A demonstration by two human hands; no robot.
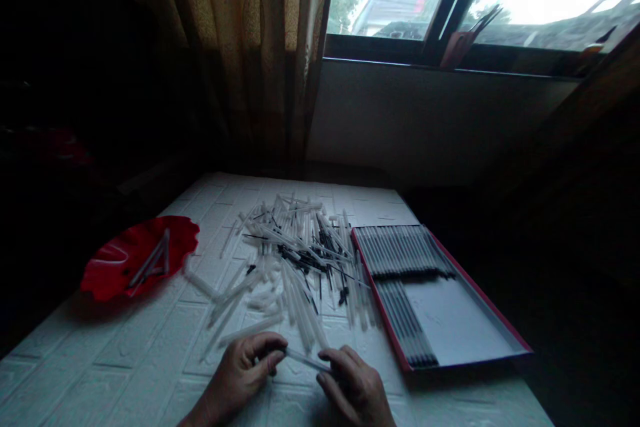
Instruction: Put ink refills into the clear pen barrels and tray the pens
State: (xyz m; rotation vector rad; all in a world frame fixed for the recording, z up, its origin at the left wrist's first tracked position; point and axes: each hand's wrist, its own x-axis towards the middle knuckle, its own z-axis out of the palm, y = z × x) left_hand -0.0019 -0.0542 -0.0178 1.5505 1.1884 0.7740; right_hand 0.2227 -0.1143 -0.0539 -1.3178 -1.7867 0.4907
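Observation:
A slim translucent pen point(307, 360) spans the gap between my two hands, low above the near part of the table. My left hand point(246, 368) pinches its left end between thumb and forefinger. At the other end the fingers of my right hand point(354, 383) close round it, hiding its tip. Just beyond lies a loose heap of clear pen tubes point(300, 303), with dark thin refills and small black parts point(325, 240) among them. To the right, a shallow red-edged box point(465, 320) holds rows of pens point(405, 250) with black ends.
A red scalloped bowl point(107, 273) at the left holds a few tubes. The white brick-patterned table point(145, 353) drops off into shadow at its right edge. Beyond it stand a curtain point(240, 47), a wall and a window; a cup with sticks point(457, 47) stands on the sill.

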